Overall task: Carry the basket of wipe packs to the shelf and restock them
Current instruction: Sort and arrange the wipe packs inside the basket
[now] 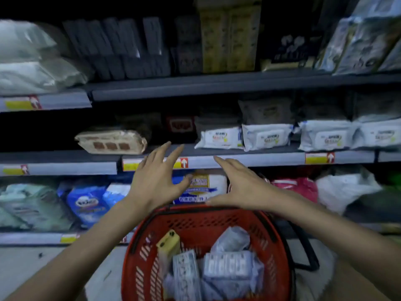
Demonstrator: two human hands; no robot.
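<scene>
While the red perforated plastic basket (195, 216) is seen low before the grey metal shelf (238, 161), pale blue-grey wipe packs (227, 266) lying inside it, the left hand (156, 181) and right hand (240, 185) are held apart above its far rim, fingers spread, nothing gripped.

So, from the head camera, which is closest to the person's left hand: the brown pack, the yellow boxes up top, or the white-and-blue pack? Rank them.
From the left hand:
1. White-and-blue pack, lower shelf, beside the thumb.
2. Brown pack, middle shelf, up and left.
3. Yellow boxes, upper shelf, farthest up.
</scene>
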